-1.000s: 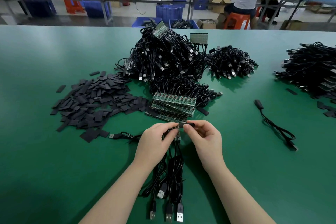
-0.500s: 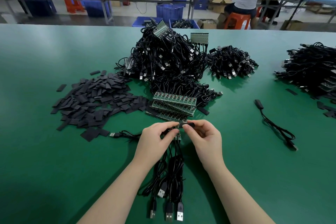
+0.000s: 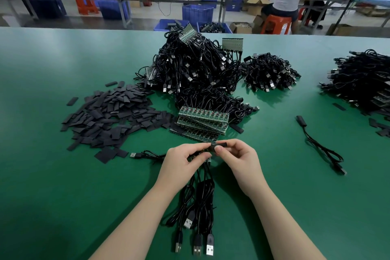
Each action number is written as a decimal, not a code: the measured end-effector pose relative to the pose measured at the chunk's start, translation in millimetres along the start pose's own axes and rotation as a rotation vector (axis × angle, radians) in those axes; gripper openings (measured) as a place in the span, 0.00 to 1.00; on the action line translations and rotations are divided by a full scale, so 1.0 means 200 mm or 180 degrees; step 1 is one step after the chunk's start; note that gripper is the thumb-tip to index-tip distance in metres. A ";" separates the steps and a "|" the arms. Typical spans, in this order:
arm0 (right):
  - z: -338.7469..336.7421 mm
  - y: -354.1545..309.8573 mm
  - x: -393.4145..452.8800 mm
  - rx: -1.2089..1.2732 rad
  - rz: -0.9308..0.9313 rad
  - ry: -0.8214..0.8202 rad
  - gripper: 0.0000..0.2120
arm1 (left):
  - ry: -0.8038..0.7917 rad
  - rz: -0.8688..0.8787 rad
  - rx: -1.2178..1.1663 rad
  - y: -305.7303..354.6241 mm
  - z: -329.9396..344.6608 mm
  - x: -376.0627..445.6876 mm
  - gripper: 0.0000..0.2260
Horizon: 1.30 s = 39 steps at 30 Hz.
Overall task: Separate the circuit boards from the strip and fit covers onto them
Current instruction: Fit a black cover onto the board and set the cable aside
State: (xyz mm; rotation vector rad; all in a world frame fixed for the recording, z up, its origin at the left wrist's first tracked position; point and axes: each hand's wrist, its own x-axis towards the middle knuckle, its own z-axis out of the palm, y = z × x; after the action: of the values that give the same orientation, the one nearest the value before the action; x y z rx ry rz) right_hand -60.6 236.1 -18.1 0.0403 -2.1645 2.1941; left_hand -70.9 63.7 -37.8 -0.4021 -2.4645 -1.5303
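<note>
Spreading wide, the matte green table carries a tangled heap of glossy black cables. Left of the heap lies a scatter of flat black rectangular covers; in front of it, stacked green board strips. Nearer than the strips, the left hand pinches a small board with trailing cables, while the right hand pinches a black cover against it.
</note>
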 end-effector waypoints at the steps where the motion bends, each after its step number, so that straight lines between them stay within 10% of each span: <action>1: 0.00 0.00 0.00 0.0002 0.0004 -0.0033 0.08 | 0.0004 -0.0008 -0.0013 0.00 0.00 0.00 0.14; 17: -0.01 0.01 0.00 -0.0119 -0.0049 -0.0144 0.08 | -0.0007 -0.0111 0.0100 0.02 -0.01 -0.01 0.13; 34: 0.00 0.03 0.00 0.0030 -0.0075 0.0121 0.04 | 0.0272 0.1033 0.1469 0.06 0.02 -0.02 0.13; 39: 0.00 0.03 0.00 0.0137 0.0007 0.0204 0.04 | 0.0717 0.0319 0.1073 0.05 0.01 -0.02 0.08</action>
State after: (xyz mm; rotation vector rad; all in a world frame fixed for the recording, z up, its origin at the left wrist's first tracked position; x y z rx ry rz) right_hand -61.6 235.6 -23.7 -0.0300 -2.0851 2.2112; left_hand -63.5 69.9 -31.0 -0.2708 -2.4193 -1.0317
